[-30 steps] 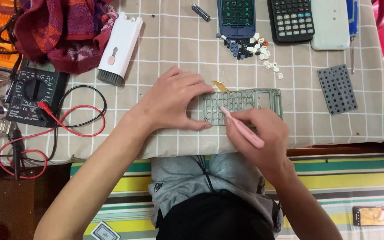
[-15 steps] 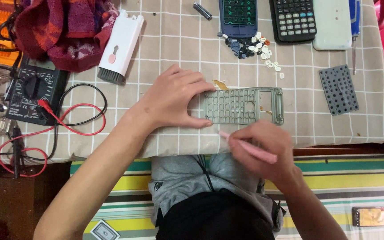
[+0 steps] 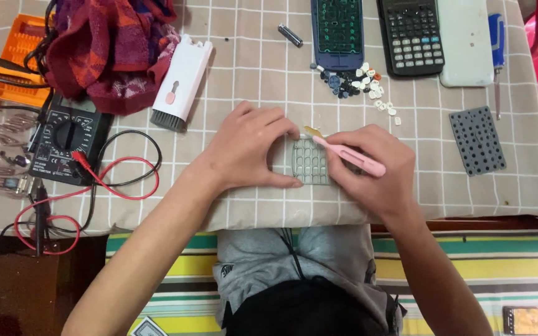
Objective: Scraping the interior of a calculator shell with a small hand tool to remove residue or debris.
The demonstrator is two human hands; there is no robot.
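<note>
A grey calculator front panel (image 3: 309, 162) with a grid of key holes lies on the checked cloth near the table's front edge. My left hand (image 3: 250, 149) pins its left end flat, thumb along the lower edge. My right hand (image 3: 375, 171) covers the panel's right part and holds a pink pen-shaped tool (image 3: 350, 157), whose tip rests at the panel's top edge beside a small yellowish bit (image 3: 312, 131).
Behind the hands lie loose key caps (image 3: 359, 84), an opened blue calculator body (image 3: 337, 32), a black calculator (image 3: 412, 36), a white cover (image 3: 466, 40) and a grey rubber keypad mat (image 3: 477, 140). At left: a white brush tool (image 3: 180, 81), a multimeter (image 3: 63, 140) with red and black leads, a red cloth.
My right hand has moved up from below the panel onto its right part, bringing the pink tool's tip to the panel's top edge. My left hand stays pressed on the panel.
</note>
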